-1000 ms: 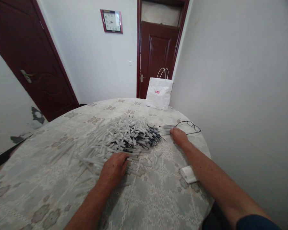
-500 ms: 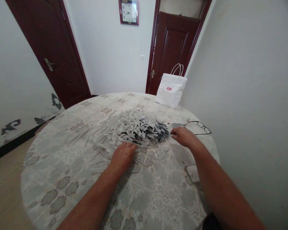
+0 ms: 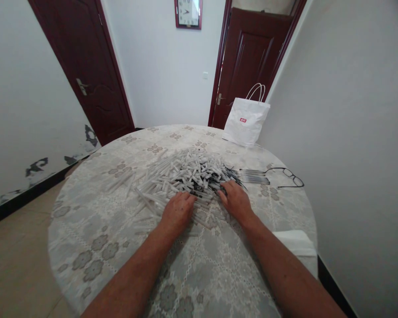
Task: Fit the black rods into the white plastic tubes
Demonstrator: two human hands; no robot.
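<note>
A heap of loose pen parts [image 3: 185, 170] lies on the table, with white caps, clear barrels and dark refills mixed together. At its near edge my left hand [image 3: 179, 210] rests with the fingers curled together over clear barrels; what they hold, if anything, is hidden. My right hand [image 3: 235, 201] reaches into the heap's right front, by the dark refills. Its thumb and fingers are bent inward, and what lies between them is too small to make out. Just right of the heap, a row of slim refills [image 3: 254, 176] lies side by side.
Black-framed glasses [image 3: 287, 176] lie beyond the refill row. A white paper bag [image 3: 246, 121] stands at the table's back right. A folded white sheet [image 3: 295, 243] is at the right edge, near my right forearm. A patterned cloth covers the round table [image 3: 96, 207].
My right hand has moved left from beside the refill row to the heap's front edge, near my left hand. My left hand stays at the heap. The view has shifted slightly.
</note>
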